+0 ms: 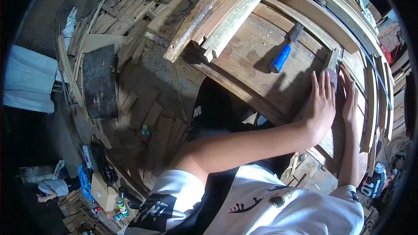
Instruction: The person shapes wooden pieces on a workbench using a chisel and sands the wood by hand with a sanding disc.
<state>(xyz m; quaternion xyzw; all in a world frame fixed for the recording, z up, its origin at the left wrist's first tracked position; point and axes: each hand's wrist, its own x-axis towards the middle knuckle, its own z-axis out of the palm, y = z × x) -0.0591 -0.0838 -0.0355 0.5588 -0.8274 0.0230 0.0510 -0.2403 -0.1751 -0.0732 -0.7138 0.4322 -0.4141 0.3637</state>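
My left hand (321, 102) lies at the right part of the wooden workbench (244, 61), its fingers stretched out against a dark rounded piece (332, 77) on a wooden bar. My right hand (349, 98) is on the other side of that piece, fingers extended along it. The piece is mostly hidden between the hands. A chisel with a blue handle (281, 58) rests on the bench to the left of the hands, its metal blade toward the top. Notched wooden pieces (233, 26) lie at the bench's upper left.
Long curved wooden strips (320, 11) run along the bench's far and right sides. Scrap wood (161, 126) covers the floor at left. A green spray can (122, 207) stands at the lower left, near a cardboard box (103, 191). Part of another person (54, 188) shows farther left.
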